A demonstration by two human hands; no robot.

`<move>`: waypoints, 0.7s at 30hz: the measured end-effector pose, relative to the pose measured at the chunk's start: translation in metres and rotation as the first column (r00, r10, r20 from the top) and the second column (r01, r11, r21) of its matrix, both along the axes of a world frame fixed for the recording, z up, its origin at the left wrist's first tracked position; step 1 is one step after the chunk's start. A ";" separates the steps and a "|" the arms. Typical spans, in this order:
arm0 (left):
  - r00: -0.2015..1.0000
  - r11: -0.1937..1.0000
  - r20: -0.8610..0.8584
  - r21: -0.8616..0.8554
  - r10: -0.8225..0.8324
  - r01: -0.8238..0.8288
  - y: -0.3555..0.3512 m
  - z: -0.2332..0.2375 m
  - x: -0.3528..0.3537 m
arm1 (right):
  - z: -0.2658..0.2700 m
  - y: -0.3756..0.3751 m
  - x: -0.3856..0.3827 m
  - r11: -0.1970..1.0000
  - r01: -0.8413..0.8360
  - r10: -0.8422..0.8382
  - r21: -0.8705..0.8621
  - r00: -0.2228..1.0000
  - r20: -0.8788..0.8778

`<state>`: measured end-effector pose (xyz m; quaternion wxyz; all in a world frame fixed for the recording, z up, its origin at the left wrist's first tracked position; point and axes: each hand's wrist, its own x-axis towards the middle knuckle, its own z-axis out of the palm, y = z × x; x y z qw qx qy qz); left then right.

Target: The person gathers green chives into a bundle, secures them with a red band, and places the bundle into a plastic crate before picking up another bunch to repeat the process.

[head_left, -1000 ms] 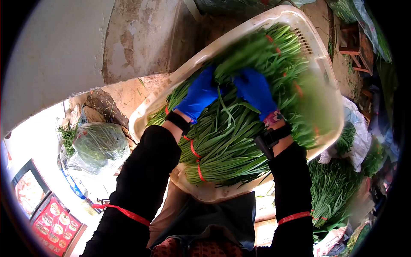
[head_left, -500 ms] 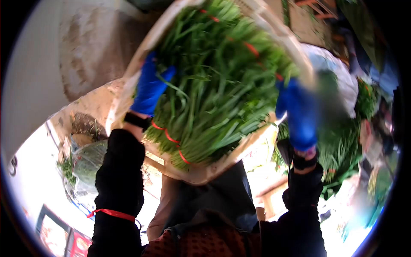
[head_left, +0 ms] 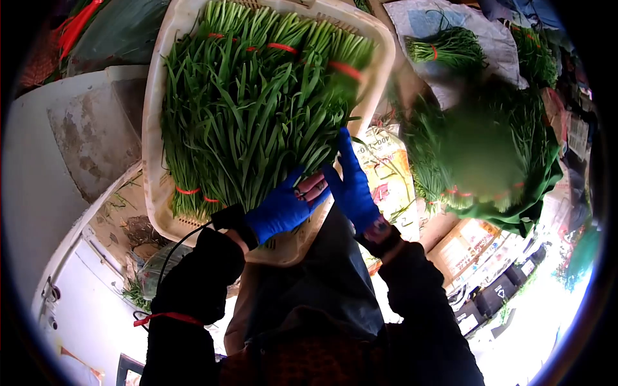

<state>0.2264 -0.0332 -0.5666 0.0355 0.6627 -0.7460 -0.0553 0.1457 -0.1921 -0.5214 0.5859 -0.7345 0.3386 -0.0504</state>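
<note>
A pale plastic crate (head_left: 152,128) lies in front of me, filled with bundles of green chives (head_left: 251,122) tied with red bands. My left hand (head_left: 280,211), in a blue glove, is over the crate's near side, low against the leaves. Its fingers are stretched out toward my other hand, and bare fingertips show past the glove. Beside it, at the crate's near right corner, my right hand (head_left: 354,190) is also gloved in blue, with thumb and fingers spread. The two hands are very close; whether they touch is hard to tell. Neither visibly holds anything.
More tied greens (head_left: 425,154) are heaped on the right, partly blurred, on dark green cloth (head_left: 537,206). Another tied bundle (head_left: 450,50) rests on a white sack (head_left: 496,48) at the upper right. A printed sack (head_left: 389,170) lies beside the crate. A white curved panel (head_left: 38,154) stands left.
Both hands have left the crate's opposite sides and come together at its near right corner. The crate now appears further left and straighter, and the view has shifted.
</note>
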 end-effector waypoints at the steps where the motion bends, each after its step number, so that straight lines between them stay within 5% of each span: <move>1: 0.999 0.998 0.025 0.052 0.020 -0.021 -0.003 -0.008 0.000 | -0.033 0.000 0.004 0.985 -0.019 0.035 -0.170 0.995 0.089; 2: 1.000 0.998 0.023 0.059 0.009 -0.010 -0.005 -0.010 0.010 | -0.061 0.003 0.012 0.999 0.036 -0.033 -0.015 0.989 0.141; 5: 0.971 0.943 -0.186 0.323 0.149 -0.083 -0.001 -0.027 0.050 | -0.081 0.014 0.046 0.971 -0.133 0.142 -0.200 0.989 0.029; 6: 0.984 0.976 0.179 0.213 0.003 -0.042 0.007 -0.039 0.056 | -0.078 0.019 0.062 0.967 -0.167 0.164 -0.194 0.986 -0.035; 7: 0.842 0.990 0.528 0.131 -0.107 0.044 0.014 -0.048 0.058 | -0.084 0.023 0.072 0.936 -0.223 0.188 -0.273 0.971 -0.147; 8: 0.845 0.988 0.521 0.147 -0.118 0.048 0.013 -0.050 0.059 | -0.082 0.023 0.082 0.941 -0.221 0.188 -0.256 0.971 -0.150; 9: 0.987 0.971 0.146 0.216 0.069 -0.100 0.007 -0.047 0.060 | -0.076 0.018 0.090 0.973 -0.215 0.195 -0.087 0.961 -0.194; 10: 0.927 0.918 -0.234 0.338 0.293 -0.205 0.003 -0.048 0.058 | -0.077 0.017 0.092 0.977 -0.195 0.210 0.085 0.948 -0.240; 11: 0.870 0.871 -0.296 0.423 0.394 -0.250 0.007 -0.059 0.056 | -0.094 0.024 0.088 0.961 -0.235 0.205 -0.145 0.958 -0.201; 14: 0.935 0.933 -0.230 0.305 0.268 -0.193 0.001 -0.047 0.057 | -0.065 0.010 0.087 0.980 -0.142 0.163 0.140 0.975 -0.148; 15: 0.945 0.922 -0.217 0.355 0.243 -0.156 0.001 -0.041 0.057 | -0.076 0.010 0.081 0.976 -0.191 0.173 -0.104 0.972 -0.161; 16: 0.951 0.926 -0.204 0.346 0.234 -0.153 -0.010 -0.025 0.059 | -0.073 0.002 0.073 0.977 -0.181 0.164 -0.114 0.975 -0.148; 18: 0.973 0.846 -0.130 0.525 0.191 -0.096 -0.020 0.014 0.052 | -0.060 -0.014 0.044 0.870 -0.257 0.294 -0.422 0.956 0.024; 19: 0.950 0.917 -0.240 0.386 0.200 -0.096 -0.019 0.033 0.050 | -0.036 -0.022 0.033 0.923 -0.193 0.240 -0.333 0.965 0.108; 21: 0.945 0.913 -0.270 0.403 0.187 -0.065 -0.016 0.068 0.042 | 0.012 -0.039 0.002 0.941 -0.144 0.186 -0.307 0.976 0.111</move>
